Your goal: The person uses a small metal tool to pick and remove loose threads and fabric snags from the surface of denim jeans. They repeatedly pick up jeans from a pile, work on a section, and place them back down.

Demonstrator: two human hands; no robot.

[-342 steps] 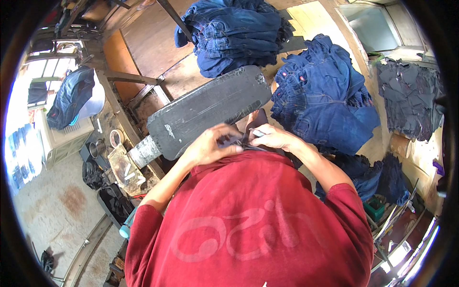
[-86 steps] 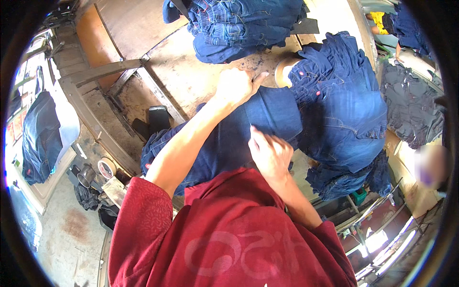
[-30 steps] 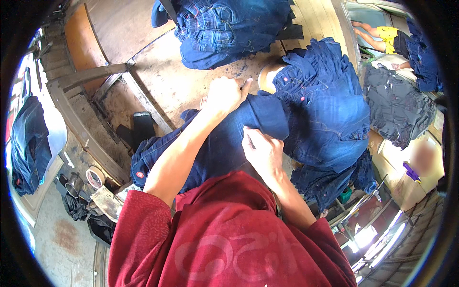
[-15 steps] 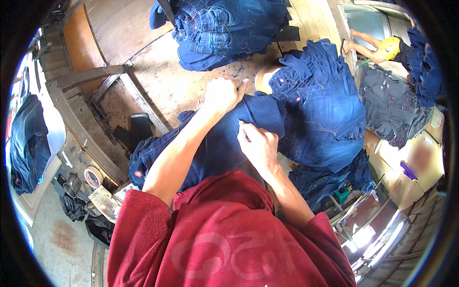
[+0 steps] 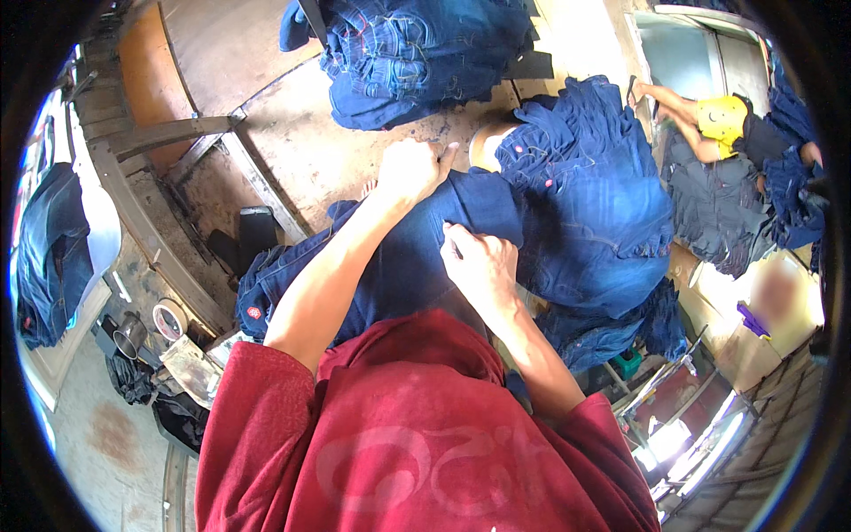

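Note:
A pair of dark blue jeans (image 5: 390, 275) lies spread across my lap, with a small red patch near its left end. My left hand (image 5: 413, 174) is closed at the far edge of the denim, its thumb sticking out to the right. Nearer to me, my right hand (image 5: 483, 259) rests on the cloth with curled fingers. Its thumb and forefinger are pinched together against the fabric. Whatever lies between those fingertips is too small or hidden to tell.
A heap of blue jeans (image 5: 594, 204) rises close on my right. Another jeans pile (image 5: 417, 62) lies ahead on the floor. Dark grey garments (image 5: 718, 208) lie farther right, beside a person in yellow shorts (image 5: 720, 122). A wooden frame (image 5: 168, 140) and a tape roll (image 5: 168, 319) are left.
Both my hands stay nearly in place on the jeans. At the far right, the person in yellow shorts has shifted, and more of the legs and an arm now show.

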